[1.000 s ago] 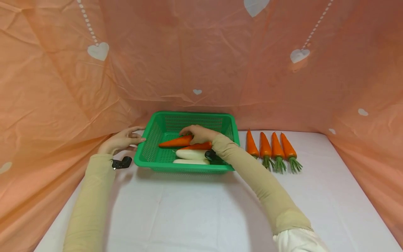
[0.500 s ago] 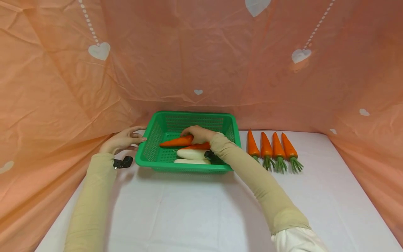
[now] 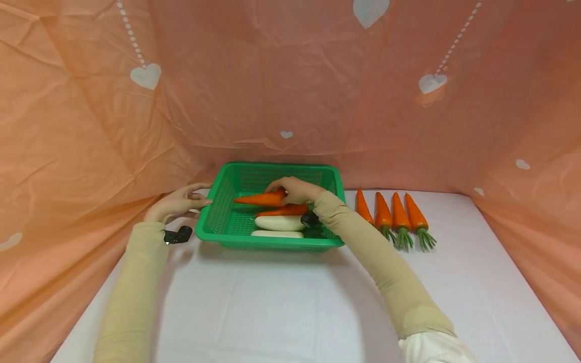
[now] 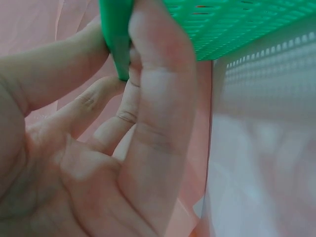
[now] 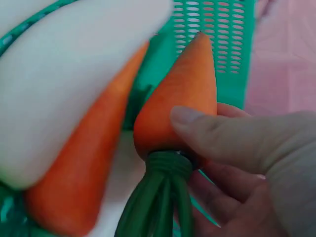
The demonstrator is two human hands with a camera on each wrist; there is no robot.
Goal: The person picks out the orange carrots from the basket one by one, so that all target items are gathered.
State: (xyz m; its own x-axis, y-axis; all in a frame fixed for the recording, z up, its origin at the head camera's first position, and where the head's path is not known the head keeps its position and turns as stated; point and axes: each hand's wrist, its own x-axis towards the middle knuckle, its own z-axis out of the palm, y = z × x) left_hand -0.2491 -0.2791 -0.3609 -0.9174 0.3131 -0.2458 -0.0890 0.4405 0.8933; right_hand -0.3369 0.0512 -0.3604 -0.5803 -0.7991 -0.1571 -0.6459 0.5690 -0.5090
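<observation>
A green plastic basket (image 3: pixel 268 241) with perforated walls stands on the table. My left hand (image 3: pixel 176 202) pinches its left rim; in the left wrist view the rim (image 4: pixel 117 42) runs between thumb and fingers. Inside the basket, my right hand (image 3: pixel 297 191) holds an orange carrot (image 3: pixel 256 200) by its thick end, tip pointing left. The right wrist view shows the thumb pressed on this carrot (image 5: pixel 190 81) just above its green stalks (image 5: pixel 160 202). A second carrot (image 3: pixel 281 210) lies beside it, next to two white radishes (image 3: pixel 278 223). Their right ends are partly hidden by the right wrist camera.
Several carrots (image 3: pixel 400 212) with green stalks lie in a row on the white tabletop (image 3: pixel 263 302), right of the basket. An orange cloth (image 3: pixel 290 91) with white hearts hangs behind and along both sides.
My right hand has lifted the carrot slightly and shifted it a little right and toward the back. More of the second carrot shows now. The left hand stays on the rim.
</observation>
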